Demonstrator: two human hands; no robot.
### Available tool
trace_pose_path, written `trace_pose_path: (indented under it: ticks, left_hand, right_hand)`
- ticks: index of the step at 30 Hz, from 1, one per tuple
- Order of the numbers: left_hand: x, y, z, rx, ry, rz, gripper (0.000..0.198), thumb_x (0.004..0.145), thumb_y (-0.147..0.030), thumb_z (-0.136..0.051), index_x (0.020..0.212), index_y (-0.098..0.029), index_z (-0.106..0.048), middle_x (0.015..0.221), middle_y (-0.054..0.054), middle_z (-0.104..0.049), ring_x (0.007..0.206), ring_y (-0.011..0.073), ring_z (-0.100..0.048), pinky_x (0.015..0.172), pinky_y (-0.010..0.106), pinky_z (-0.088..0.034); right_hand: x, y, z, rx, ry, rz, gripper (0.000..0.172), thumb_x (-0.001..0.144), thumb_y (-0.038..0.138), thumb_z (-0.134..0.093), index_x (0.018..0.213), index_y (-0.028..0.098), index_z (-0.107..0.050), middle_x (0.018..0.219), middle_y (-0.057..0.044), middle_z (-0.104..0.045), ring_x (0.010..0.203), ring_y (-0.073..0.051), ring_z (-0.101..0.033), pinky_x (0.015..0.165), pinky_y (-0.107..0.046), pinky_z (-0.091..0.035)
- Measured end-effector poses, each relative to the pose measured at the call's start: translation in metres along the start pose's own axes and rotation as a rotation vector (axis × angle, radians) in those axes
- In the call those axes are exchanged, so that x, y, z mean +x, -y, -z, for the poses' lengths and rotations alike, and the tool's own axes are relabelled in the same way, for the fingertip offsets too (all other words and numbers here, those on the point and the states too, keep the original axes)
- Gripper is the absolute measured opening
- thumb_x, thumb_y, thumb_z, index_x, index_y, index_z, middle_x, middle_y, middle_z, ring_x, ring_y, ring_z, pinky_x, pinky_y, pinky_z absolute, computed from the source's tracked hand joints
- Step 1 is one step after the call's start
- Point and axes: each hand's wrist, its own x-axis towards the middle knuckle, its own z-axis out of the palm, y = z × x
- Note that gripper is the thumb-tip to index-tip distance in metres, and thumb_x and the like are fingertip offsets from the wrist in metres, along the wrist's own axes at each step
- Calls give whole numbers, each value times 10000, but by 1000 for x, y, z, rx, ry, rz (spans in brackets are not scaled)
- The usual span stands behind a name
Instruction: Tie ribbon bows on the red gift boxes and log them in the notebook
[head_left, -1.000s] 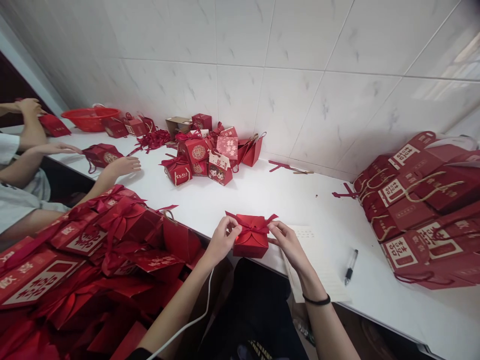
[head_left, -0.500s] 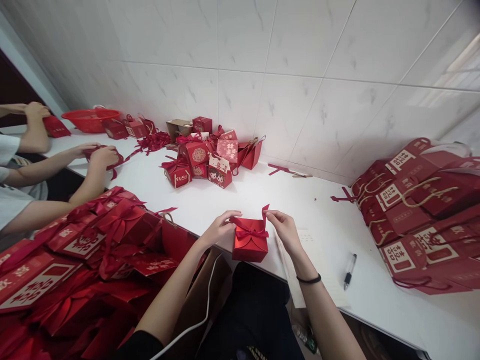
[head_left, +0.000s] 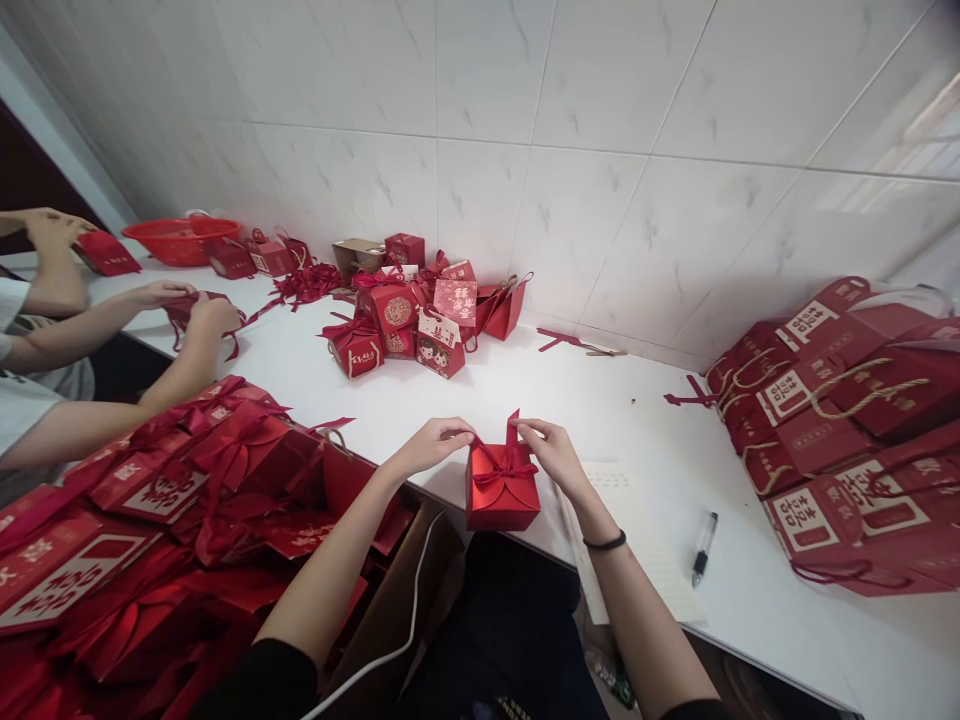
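A small red gift box [head_left: 504, 505] sits at the near edge of the white table, its petal-shaped flaps folded over the top. Dark red ribbon [head_left: 504, 470] is tied across it in a bow. At the box's upper left, my left hand [head_left: 439, 443] is closed, pinching a part of the ribbon between thumb and fingers. My right hand [head_left: 551, 450], with a dark band on its wrist, pinches the upright ribbon end on the right side. Both hands are above the box's back corners.
Red boxes [head_left: 397, 305] are heaped near the wall. A big pile of ribboned boxes [head_left: 165, 490] fills the left front. Stacked red boxes [head_left: 825, 430] stand right, by a pen [head_left: 703, 548] and paper [head_left: 649, 550]. Co-workers' hands [head_left: 214, 315] handle red pieces at far left.
My left hand has shifted from the box's side to pinching ribbon above its back left corner. My right hand has moved slightly left with the ribbon end.
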Motion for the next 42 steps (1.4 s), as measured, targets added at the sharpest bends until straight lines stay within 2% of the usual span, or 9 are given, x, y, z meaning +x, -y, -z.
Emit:
trace_pose_path:
  ticks: [8, 14, 20, 26, 30, 32, 35, 38, 42]
  left_hand:
    - [33, 5, -5, -318, 143, 215, 239, 649, -361, -695, 667, -138, -611, 719, 61, -676, 639, 151, -624, 639, 281, -470]
    - [43, 10, -8, -404, 86, 253, 320, 622, -418, -686, 682, -156, -512, 737, 38, -655, 587, 133, -620, 625, 282, -470]
    - [45, 14, -16, -329, 5, 293, 260, 657, -379, -651, 682, -167, -504, 557, -39, -555, 500, 87, -539, 571, 238, -427]
    - [42, 22, -19, -119, -51, 329, 175, 588, -273, -694, 651, -142, -597, 604, -4, -601, 558, 120, -544, 563, 247, -418]
    - [28, 21, -5, 25, -270, 301, 211, 625, -294, -654, 767, -155, -583, 806, 31, -617, 636, 138, -564, 577, 260, -435]
    - [11, 16, 2, 78, -402, 263, 211, 668, -316, -613, 808, -170, -553, 886, 34, -599, 695, 141, -565, 602, 261, -435]
    - [-23, 3, -2, 137, -516, 218, 199, 745, -382, -538, 717, -187, -507, 711, -7, -561, 640, 136, -530, 591, 257, -405]
    - [-51, -8, -22, 178, -429, 207, 360, 807, -483, -442, 591, -195, -441, 513, -44, -437, 509, 119, -439, 530, 255, -350]
    - [-59, -17, -48, 248, -333, 176, 365, 764, -518, -507, 601, -197, -445, 553, -46, -461, 534, 118, -431, 533, 247, -326]
  right_hand:
    - [-1, 8, -7, 3, 32, -5, 381, 699, 442, -564, 908, 152, -696, 933, -76, -681, 725, -181, -610, 617, -286, -489]
    - [3, 8, -13, 54, 23, -5, 382, 699, 465, -557, 857, 146, -695, 872, -69, -682, 722, -185, -607, 610, -278, -478]
    - [6, 3, -13, 79, 24, -32, 376, 711, 468, -550, 890, 172, -698, 965, -62, -671, 750, -183, -621, 674, -291, -491]
    - [8, -2, -11, 46, 154, -147, 404, 738, 529, -560, 715, 153, -708, 779, -71, -687, 783, -222, -629, 732, -321, -479]
    - [5, -1, -2, 124, 212, -274, 457, 755, 592, -541, 770, 164, -698, 847, -94, -689, 795, -226, -632, 741, -333, -480]
    - [-2, 2, 8, 105, 111, -288, 465, 743, 614, -553, 839, 177, -680, 924, -99, -677, 816, -228, -626, 731, -331, -476]
    - [-22, 4, 24, -77, -128, -192, 491, 741, 659, -525, 799, 186, -644, 896, -93, -662, 800, -229, -605, 700, -320, -450]
    - [-46, 5, 30, -225, -115, -112, 549, 791, 696, -401, 658, 192, -575, 640, -43, -591, 641, -198, -551, 621, -306, -408]
    - [-63, 8, 18, -321, 9, -48, 540, 812, 684, -375, 577, 204, -450, 546, 8, -461, 567, -161, -448, 568, -280, -338]
